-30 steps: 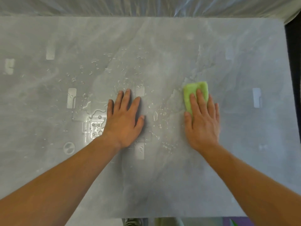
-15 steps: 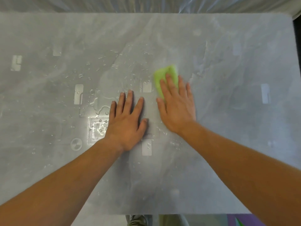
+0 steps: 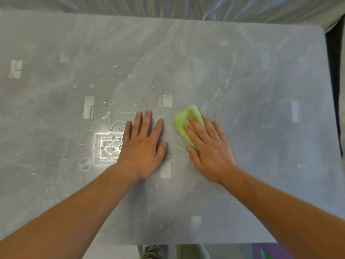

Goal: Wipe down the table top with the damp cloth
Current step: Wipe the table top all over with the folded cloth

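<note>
a grey, marble-patterned table top [image 3: 261, 174] fills nearly the whole head view. its left side runs out of frame, and only the far, right and near edges show. the left hand [image 3: 143, 148] lies palm down near the middle of the surface, fingers straight and a little spread, holding nothing. just to its right, apart from it by a narrow strip of bare table, the right hand [image 3: 210, 152] presses flat on a folded green cloth [image 3: 183, 119]. its fingers are extended over the cloth rather than curled round it, and the thumb lies by the cloth's near end. only the far and left part of the cloth shows; the rest is hidden under the fingers and palm, so its full outline cannot be made out. both forearms enter from the bottom corners and are cut off there.

water drops [image 3: 130, 75] are scattered over the table's centre-left, beyond and left of the left hand. a small puddle [image 3: 113, 120] lies just off that hand's little finger. a bright reflection [image 3: 106, 148] beside the left wrist washes out the surface there, so how wet that patch is cannot be told. other pale rectangles on the table look like reflections too, but they are faint. beyond the far edge lies crinkled translucent sheeting [image 3: 186, 8]. below the near edge, a shoe [image 3: 152, 251] and a purple shape [image 3: 267, 251] are cropped by the frame, and the purple shape shows too little to identify.
</note>
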`<state>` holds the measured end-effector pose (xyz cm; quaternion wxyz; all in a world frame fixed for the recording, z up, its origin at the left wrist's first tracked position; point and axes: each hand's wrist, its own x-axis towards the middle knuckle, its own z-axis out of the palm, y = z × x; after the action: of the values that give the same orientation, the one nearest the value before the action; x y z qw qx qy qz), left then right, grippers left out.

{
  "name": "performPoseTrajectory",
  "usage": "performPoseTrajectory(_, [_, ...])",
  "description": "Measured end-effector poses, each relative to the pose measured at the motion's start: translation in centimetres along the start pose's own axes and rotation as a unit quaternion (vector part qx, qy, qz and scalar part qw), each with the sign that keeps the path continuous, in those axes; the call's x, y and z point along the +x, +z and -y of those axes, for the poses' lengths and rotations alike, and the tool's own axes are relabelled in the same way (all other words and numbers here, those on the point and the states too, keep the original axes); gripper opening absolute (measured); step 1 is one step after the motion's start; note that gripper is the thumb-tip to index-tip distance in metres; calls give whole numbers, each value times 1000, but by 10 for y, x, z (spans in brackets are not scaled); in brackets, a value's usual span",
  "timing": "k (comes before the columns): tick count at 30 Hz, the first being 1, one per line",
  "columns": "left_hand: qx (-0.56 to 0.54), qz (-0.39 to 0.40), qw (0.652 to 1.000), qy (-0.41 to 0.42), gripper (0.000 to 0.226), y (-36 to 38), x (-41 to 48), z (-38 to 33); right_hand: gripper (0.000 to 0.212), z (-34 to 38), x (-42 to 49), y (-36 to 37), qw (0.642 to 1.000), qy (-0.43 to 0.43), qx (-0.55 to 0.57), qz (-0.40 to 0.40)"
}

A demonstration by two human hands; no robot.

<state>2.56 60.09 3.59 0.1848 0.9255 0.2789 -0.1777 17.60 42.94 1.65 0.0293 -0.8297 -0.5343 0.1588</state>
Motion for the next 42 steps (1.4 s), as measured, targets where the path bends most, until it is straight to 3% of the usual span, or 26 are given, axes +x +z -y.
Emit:
performPoseTrajectory(6, [4,-8,1000,2,72,3,-1,-1,63,-11,-6,-4,970,224,68,-67])
performPoseTrajectory(8, [4,-19,1000,5,72,1,-3,-2,64,14,-18,4,974,211,56,-63])
performPoseTrajectory(10, [11,-33,999,13,71,1,-9,-4,63,28,-34,12,989,141,39,-34])
performPoseTrajectory(12, [21,-41,999,21,68,3,-17,-6,62,19,-41,13,998,63,21,-19])
performPoseTrajectory(14, [17,-42,999,20,67,7,-24,-6,60,1,-41,11,999,38,6,-22])
performPoseTrajectory(18, [7,-28,1000,12,68,17,-35,-2,61,-1,-38,9,973,211,59,-69])
performPoseTrajectory(20, [3,-31,999,13,68,20,-39,0,63,26,-41,13,964,244,67,-77])
performPoseTrajectory(24, [-4,-37,999,10,69,20,-45,8,62,68,-61,27,999,48,15,-14])
performPoseTrajectory(26, [5,-39,999,13,68,22,-50,15,60,55,-49,24,1000,2,3,-8])
performPoseTrajectory(31, [20,-44,999,22,67,31,-59,27,60,44,17,9,980,179,52,-69])
performPoseTrajectory(32, [20,-41,999,20,67,31,-59,27,61,53,17,10,979,183,50,-70])
performPoseTrajectory(38, [23,-14,1000,13,69,29,-59,25,61,43,-67,27,998,-47,-30,5])
performPoseTrajectory(40, [26,-10,999,16,68,28,-60,26,61,16,-73,25,999,17,-23,-25])
performPoseTrajectory(42, [35,-5,999,18,68,28,-60,28,63,1,-73,20,986,153,21,-60])
